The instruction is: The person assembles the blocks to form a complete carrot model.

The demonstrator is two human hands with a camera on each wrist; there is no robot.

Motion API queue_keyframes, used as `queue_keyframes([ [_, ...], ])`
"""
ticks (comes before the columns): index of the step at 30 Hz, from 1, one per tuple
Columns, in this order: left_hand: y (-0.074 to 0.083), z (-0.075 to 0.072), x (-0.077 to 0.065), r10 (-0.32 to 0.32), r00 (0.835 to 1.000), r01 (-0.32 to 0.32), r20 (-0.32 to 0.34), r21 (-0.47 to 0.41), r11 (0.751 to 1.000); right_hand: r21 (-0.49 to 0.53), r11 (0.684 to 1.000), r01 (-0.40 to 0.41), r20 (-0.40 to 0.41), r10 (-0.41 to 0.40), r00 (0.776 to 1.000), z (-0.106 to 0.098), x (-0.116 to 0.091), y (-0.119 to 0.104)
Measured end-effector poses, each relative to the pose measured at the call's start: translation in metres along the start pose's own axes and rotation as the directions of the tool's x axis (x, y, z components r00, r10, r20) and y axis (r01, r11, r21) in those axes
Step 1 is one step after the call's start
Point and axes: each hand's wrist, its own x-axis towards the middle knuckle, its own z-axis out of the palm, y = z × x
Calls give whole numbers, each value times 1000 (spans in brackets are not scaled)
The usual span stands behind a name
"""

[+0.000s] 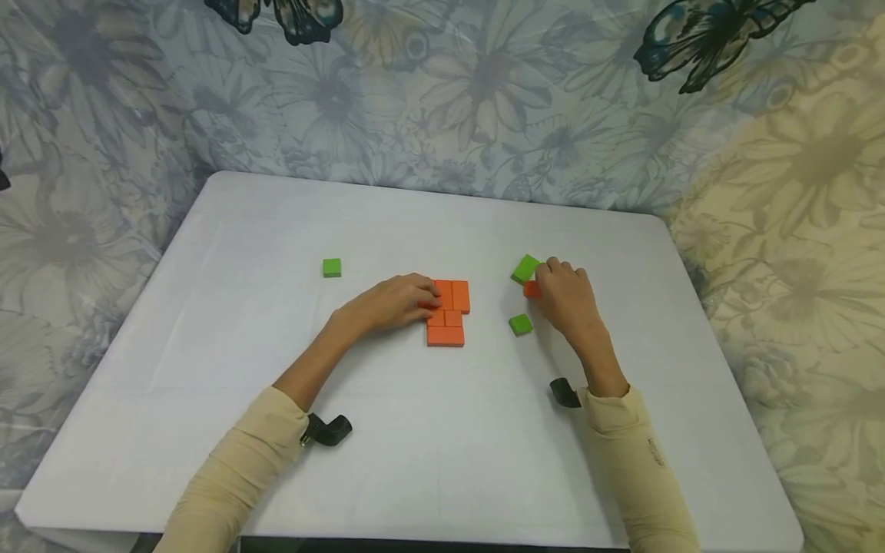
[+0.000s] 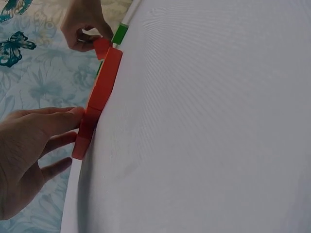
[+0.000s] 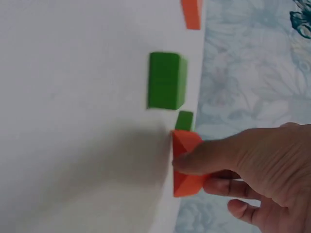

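Observation:
Several flat orange blocks (image 1: 445, 336) lie side by side in a compact cluster at the middle of the white table. My left hand (image 1: 394, 302) reaches in from the left, fingertips touching the cluster's left side. In the left wrist view its fingers (image 2: 60, 120) are extended against the orange edge. To the right, my right hand (image 1: 568, 299) pinches a separate orange block (image 3: 187, 187) between thumb and fingers, low over the table. One green block (image 1: 525, 268) lies just beyond that hand and another green block (image 1: 521, 325) lies nearer, to its left.
A third green block (image 1: 332, 267) sits alone on the left part of the white table (image 1: 429, 461). Floral cloth (image 1: 484, 100) with butterfly prints hangs behind the table and along its sides. Black camera mounts (image 1: 330, 431) stick out from both sleeves.

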Motion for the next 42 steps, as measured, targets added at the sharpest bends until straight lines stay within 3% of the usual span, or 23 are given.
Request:
queue_keyframes([
  [7,0,0,0,3,1000,-3,3,9,1000,-4,999,-34,13,34,999,2,-14,13],
  [16,0,0,0,5,1000,-5,-2,13,1000,172,982,-74,106,56,993,-12,-23,31],
  [23,0,1,0,-3,1000,3,2,10,1000,154,985,-74,253,33,967,-16,-21,37],
  [30,0,0,1,-2,1000,2,-2,-4,1000,139,989,-54,154,32,988,-21,-20,19],
  [36,0,0,2,-5,1000,5,-2,-13,1000,228,969,92,110,-119,987,-39,-17,-18],
  [42,-1,1,3,-3,1000,3,2,-20,1000,312,902,299,119,-350,929,-42,-17,-65],
])
